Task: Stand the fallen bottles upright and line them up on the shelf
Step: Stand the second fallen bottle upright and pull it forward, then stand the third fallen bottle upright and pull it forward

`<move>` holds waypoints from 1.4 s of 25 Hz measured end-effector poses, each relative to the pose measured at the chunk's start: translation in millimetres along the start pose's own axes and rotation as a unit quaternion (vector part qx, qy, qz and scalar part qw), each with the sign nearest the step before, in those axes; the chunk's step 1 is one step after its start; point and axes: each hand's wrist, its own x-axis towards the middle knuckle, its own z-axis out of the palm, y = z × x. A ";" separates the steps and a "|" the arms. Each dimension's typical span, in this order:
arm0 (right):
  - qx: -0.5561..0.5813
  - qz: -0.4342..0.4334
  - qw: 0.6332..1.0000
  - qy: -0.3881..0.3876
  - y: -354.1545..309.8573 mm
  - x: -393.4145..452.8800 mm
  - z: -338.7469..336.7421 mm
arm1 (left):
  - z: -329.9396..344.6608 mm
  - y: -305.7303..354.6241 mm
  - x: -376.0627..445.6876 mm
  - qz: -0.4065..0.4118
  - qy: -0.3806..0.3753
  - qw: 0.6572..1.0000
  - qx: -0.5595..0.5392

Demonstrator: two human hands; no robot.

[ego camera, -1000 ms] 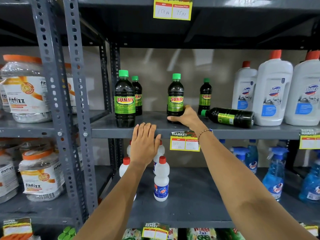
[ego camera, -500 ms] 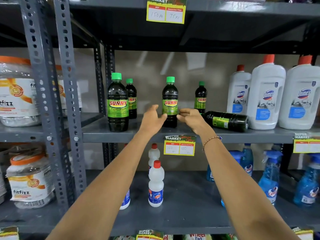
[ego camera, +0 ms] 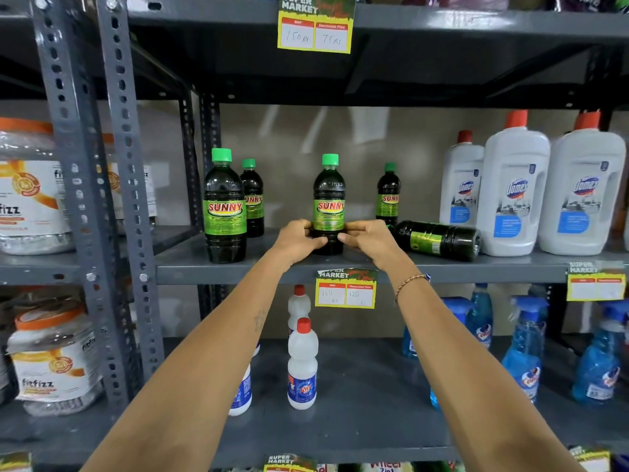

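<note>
Dark Sunny bottles with green caps stand on the grey middle shelf (ego camera: 340, 272). My left hand (ego camera: 296, 240) and my right hand (ego camera: 366, 237) clasp the base of the upright middle bottle (ego camera: 328, 199) from both sides. Another upright bottle (ego camera: 224, 206) stands at the front left, with a second bottle (ego camera: 253, 199) behind it. A further one (ego camera: 388, 194) stands at the back right. One fallen bottle (ego camera: 439, 240) lies on its side just right of my right hand, its cap hidden behind that hand.
White Domex jugs (ego camera: 514, 192) fill the shelf's right end beside the fallen bottle. Perforated grey uprights (ego camera: 119, 199) bound the left side, with Fitfizz jars (ego camera: 30, 189) beyond. The lower shelf holds small white bottles (ego camera: 302, 366) and blue spray bottles (ego camera: 524, 352).
My left hand rose from the shelf's front edge to the middle bottle. Both hands now close on its base, where before only the right hand touched it.
</note>
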 end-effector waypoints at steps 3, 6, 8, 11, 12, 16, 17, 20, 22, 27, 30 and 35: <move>0.001 -0.011 1.000 -0.006 -1.5 -10.8 -5.2 | -3.2 -0.4 -8.9 0.015 -0.002 1.000 -0.027; 0.019 -0.014 1.000 -0.018 -4.8 -25.7 -8.1 | -7.4 -0.5 -21.8 0.024 -0.005 0.998 -0.051; 0.031 -0.015 0.999 -0.021 -7.3 -33.1 -9.3 | -9.5 -0.5 -27.0 0.028 -0.005 0.998 -0.054; 0.043 -0.012 0.999 -0.026 -8.4 -41.0 -10.6 | -9.7 1.7 -34.8 0.029 -0.003 0.998 -0.049; 0.042 -0.013 0.999 -0.027 -8.9 -43.3 -10.9 | -9.5 2.4 -37.1 0.028 -0.001 0.998 -0.048; 0.045 -0.016 0.998 -0.029 -11.3 -51.1 -10.5 | -8.3 3.6 -44.8 0.029 0.015 0.998 -0.050; 0.046 -0.014 0.998 -0.030 -11.6 -52.8 -9.5 | -8.0 3.1 -46.6 0.026 0.017 0.998 -0.057; 0.054 -0.015 0.998 -0.028 -10.4 -57.3 -7.4 | -5.6 2.5 -52.2 0.019 0.019 0.997 -0.067; 0.065 -0.017 0.997 -0.023 -7.8 -60.2 -8.4 | -1.3 3.8 -59.6 0.025 0.052 0.997 -0.054; 0.070 -0.028 0.997 0.034 0.0 -60.0 -19.0 | 21.9 23.1 -89.2 0.152 0.260 0.953 -0.021; 0.031 -0.048 0.995 0.077 -5.9 -58.6 -31.6 | 49.8 33.4 -98.3 0.235 0.231 0.944 -0.026; -0.171 -0.133 0.958 0.190 -11.3 -57.6 -83.7 | 99.6 41.1 -90.4 0.310 0.200 0.923 0.107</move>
